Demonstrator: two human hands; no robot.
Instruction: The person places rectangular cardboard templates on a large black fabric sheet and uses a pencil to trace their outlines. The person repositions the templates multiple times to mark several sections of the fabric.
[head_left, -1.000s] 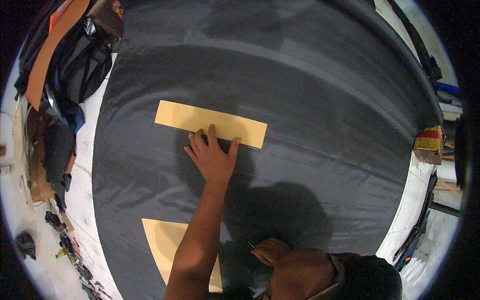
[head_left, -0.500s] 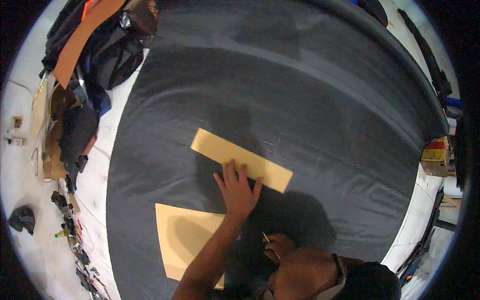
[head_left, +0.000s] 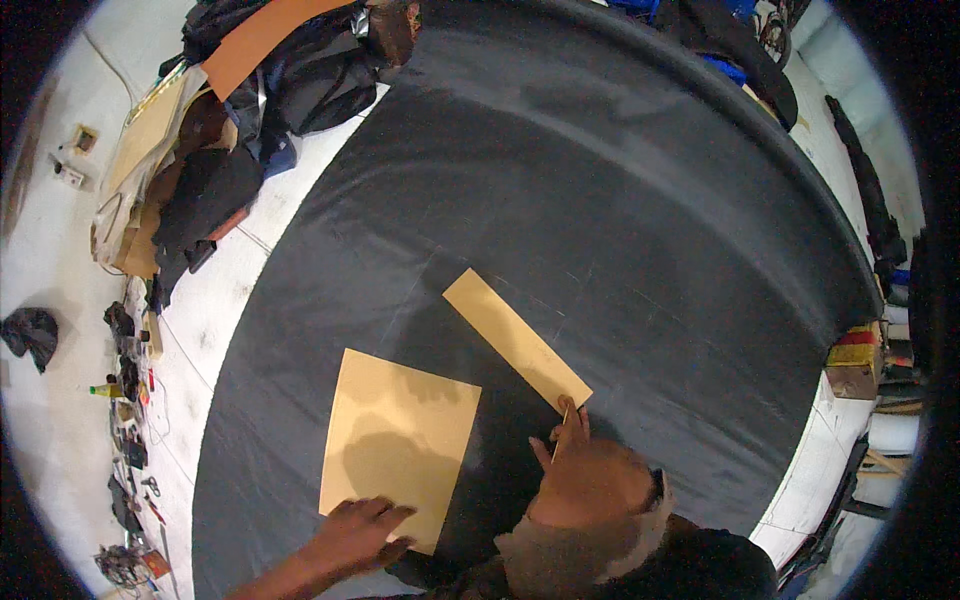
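Observation:
A wide sheet of black fabric [head_left: 640, 230] covers the work surface. On it lie a long narrow tan card strip [head_left: 515, 338], set at a slant, and a larger tan rectangular card [head_left: 400, 440] closer to me. My left hand [head_left: 358, 532] rests flat on the near edge of the large card. My right hand [head_left: 590, 478] grips a thin stick-like marking tool, whose tip touches the near end of the narrow strip. The tool is too small to make out.
A heap of dark bags, brown leather pieces and an orange strap [head_left: 240, 90] lies at the upper left on the white floor. Small tools and scraps [head_left: 130, 400] line the left edge. Boxes [head_left: 855, 365] stand at the right.
My view has shifted, so the cards sit lower and more tilted. My left hand left the narrow strip and came down onto the large card. My right hand rose to the strip's end.

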